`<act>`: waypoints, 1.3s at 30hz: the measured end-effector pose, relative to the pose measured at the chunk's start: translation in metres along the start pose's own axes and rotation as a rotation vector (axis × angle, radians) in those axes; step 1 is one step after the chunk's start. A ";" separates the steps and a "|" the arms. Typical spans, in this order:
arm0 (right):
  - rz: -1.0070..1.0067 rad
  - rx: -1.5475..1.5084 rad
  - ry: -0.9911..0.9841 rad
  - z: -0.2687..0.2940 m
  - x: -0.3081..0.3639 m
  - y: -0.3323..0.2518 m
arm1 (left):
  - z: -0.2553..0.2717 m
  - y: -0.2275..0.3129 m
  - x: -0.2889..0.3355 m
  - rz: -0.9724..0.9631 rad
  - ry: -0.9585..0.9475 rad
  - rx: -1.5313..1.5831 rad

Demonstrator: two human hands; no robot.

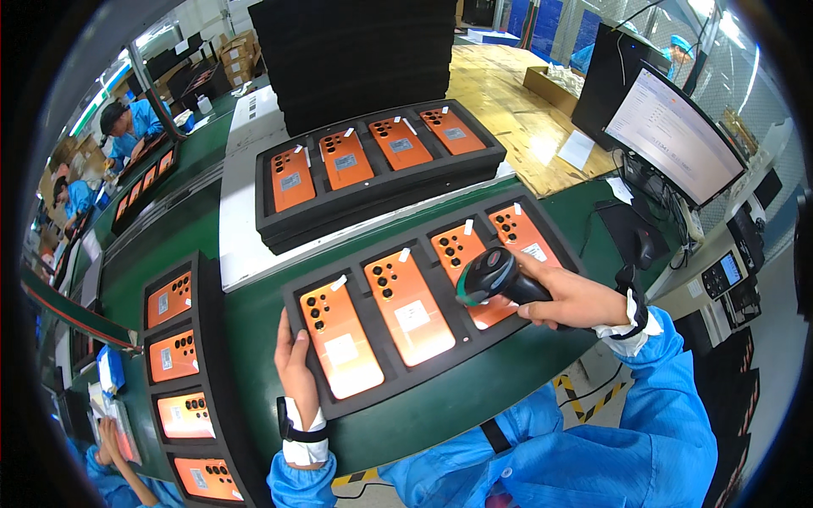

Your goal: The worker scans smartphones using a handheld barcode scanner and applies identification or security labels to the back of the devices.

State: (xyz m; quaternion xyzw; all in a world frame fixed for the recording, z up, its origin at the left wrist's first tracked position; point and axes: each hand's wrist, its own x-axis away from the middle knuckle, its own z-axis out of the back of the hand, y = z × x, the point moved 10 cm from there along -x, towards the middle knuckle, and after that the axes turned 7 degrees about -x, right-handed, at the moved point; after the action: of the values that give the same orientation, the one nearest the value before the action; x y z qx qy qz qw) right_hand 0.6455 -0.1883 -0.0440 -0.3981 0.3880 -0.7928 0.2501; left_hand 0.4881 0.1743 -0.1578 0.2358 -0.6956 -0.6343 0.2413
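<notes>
In front of me a black foam tray (pixel 410 380) lies on the green bench, with orange smartphones set face down in its slots. My left hand (pixel 294 364) grips the tray's left edge, thumb on the rim, beside the leftmost phone (pixel 339 339). My right hand (pixel 572 292) is wrapped round the handle of a black barcode scanner (pixel 489 275). The scanner's head points left and hides part of the third phone (pixel 453 245). Between them the second phone (pixel 411 309) is in full view, with a white label on its back. The rightmost phone (pixel 518 227) is partly covered by my right hand.
Beyond stands a stack of foam trays (pixel 381 190) with phones, backed by a tall black stack (pixel 356 63). Another phone tray (pixel 216 372) is at left. A monitor (pixel 673 131) and mouse (pixel 646 247) stand right. Co-workers (pixel 131 127) sit at far left; another person's hands (pixel 110 440) show lower left.
</notes>
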 end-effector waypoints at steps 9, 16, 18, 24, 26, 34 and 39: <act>0.230 0.194 -0.083 -0.041 -0.029 -0.042 | -0.025 0.003 0.011 -0.003 -0.025 0.084; 0.448 0.220 -0.178 -0.083 -0.050 -0.074 | -0.025 0.003 0.010 -0.017 -0.036 0.053; 0.425 0.197 -0.242 -0.099 -0.063 -0.070 | -0.023 -0.003 0.009 0.023 -0.031 0.070; 0.455 0.206 -0.239 -0.107 -0.073 -0.079 | -0.025 0.004 0.009 -0.012 -0.066 0.073; 0.513 0.089 -0.184 -0.090 -0.061 -0.089 | -0.022 0.009 0.010 -0.020 -0.047 0.019; 0.216 -0.133 0.524 0.085 0.001 0.020 | -0.030 0.145 0.082 -0.862 -0.071 -0.091; 0.132 -0.158 0.763 0.187 0.026 0.123 | -0.090 0.222 0.146 -1.089 -0.330 0.236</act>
State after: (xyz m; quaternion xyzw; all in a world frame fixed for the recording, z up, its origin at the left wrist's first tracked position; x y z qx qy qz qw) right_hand 0.7958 -0.3552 -0.0613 -0.0672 0.5377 -0.8336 0.1071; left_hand 0.4274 0.0310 0.0754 0.4829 -0.5686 -0.6134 -0.2592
